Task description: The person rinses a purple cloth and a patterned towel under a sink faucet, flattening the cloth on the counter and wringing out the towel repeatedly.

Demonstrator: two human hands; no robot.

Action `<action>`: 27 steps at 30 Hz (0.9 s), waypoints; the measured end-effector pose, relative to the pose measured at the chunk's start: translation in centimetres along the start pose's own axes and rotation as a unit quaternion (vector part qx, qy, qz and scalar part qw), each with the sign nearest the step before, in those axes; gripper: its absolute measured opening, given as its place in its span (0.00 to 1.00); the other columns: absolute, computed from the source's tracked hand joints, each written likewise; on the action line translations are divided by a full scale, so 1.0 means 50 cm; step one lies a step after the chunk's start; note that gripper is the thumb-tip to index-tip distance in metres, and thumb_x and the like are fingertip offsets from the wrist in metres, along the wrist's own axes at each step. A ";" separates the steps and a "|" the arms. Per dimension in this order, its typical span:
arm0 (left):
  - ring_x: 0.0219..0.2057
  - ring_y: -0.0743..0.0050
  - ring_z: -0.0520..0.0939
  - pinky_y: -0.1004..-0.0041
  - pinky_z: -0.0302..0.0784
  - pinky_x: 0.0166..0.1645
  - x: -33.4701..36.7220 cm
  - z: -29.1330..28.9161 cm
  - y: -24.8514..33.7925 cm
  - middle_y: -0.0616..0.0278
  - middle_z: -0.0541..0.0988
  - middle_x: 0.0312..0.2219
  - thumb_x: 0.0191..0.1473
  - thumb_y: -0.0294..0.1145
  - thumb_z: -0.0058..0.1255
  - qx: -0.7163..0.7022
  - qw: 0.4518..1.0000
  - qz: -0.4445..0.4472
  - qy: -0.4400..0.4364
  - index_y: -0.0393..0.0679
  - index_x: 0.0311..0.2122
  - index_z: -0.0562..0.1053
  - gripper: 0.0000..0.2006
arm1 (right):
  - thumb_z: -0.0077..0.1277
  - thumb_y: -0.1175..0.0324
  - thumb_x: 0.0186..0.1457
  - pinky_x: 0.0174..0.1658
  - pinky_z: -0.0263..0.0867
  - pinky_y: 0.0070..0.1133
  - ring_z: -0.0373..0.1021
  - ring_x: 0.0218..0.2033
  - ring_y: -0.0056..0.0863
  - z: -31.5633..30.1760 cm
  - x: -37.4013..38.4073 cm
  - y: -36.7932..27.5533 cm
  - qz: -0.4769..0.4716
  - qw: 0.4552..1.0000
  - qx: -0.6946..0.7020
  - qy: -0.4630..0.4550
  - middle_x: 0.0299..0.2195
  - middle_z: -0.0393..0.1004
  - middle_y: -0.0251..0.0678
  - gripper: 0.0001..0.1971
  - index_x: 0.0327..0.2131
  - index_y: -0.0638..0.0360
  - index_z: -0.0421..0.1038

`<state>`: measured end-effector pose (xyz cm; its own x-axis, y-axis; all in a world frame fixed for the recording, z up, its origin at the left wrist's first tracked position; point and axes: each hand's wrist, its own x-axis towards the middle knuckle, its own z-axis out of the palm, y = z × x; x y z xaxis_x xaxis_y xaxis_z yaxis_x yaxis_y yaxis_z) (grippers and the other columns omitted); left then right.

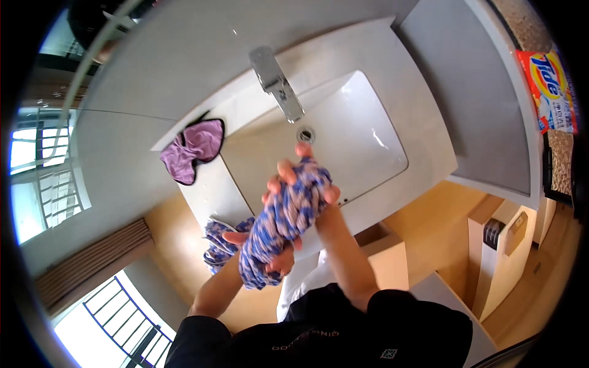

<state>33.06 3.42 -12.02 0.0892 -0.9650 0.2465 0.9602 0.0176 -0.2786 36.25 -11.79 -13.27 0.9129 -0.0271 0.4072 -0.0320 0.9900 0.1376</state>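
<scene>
A bunched, twisted cloth (288,211) with a blue and pink pattern stretches between my hands, above the near edge of the white sink (362,135). My left hand (282,262) is closed round its lower end. Round the upper end, my right hand (287,173) wraps its fingers, with the thumb on the right side. The cloth hides both palms. Another cloth (218,244) in similar colours lies crumpled at the counter's near left edge, beside my left hand.
A chrome faucet (276,86) reaches over the sink toward the drain (305,135). On the counter's left lies a purple fabric piece (205,140) with black trim. An orange detergent bag (546,92) sits at far right. Below right stands an open wooden drawer (506,257).
</scene>
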 end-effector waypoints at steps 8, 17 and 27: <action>0.36 0.69 0.81 0.69 0.77 0.45 0.031 0.031 0.037 0.58 0.79 0.36 0.33 0.29 0.74 0.327 0.845 -0.204 0.370 0.37 0.52 0.66 0.38 | 0.61 0.75 0.46 0.46 0.73 0.33 0.75 0.41 0.33 0.106 -0.049 -0.159 0.235 0.789 -0.363 0.437 0.37 0.73 0.38 0.30 0.54 0.51 0.65; 0.32 0.70 0.82 0.69 0.78 0.41 0.070 -0.106 0.015 0.56 0.82 0.31 0.30 0.28 0.70 0.518 0.561 0.006 0.645 0.31 0.34 0.77 0.21 | 0.64 0.68 0.38 0.41 0.71 0.32 0.76 0.34 0.45 -0.063 0.020 -0.062 0.272 0.465 -0.798 0.271 0.30 0.76 0.49 0.37 0.55 0.62 0.60; 0.27 0.66 0.82 0.70 0.79 0.35 0.046 -0.152 0.047 0.53 0.82 0.27 0.28 0.32 0.69 0.516 0.506 0.081 0.687 0.28 0.28 0.78 0.20 | 0.64 0.61 0.43 0.46 0.71 0.39 0.74 0.41 0.56 -0.107 0.033 -0.010 0.339 0.321 -0.807 0.360 0.40 0.76 0.58 0.53 0.66 0.60 0.38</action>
<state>33.51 -0.77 -19.14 0.6006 -0.1886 -0.7770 0.6605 -0.4305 0.6151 39.93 -11.60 -17.50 0.7944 -0.2659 -0.5461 -0.6016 -0.4688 -0.6468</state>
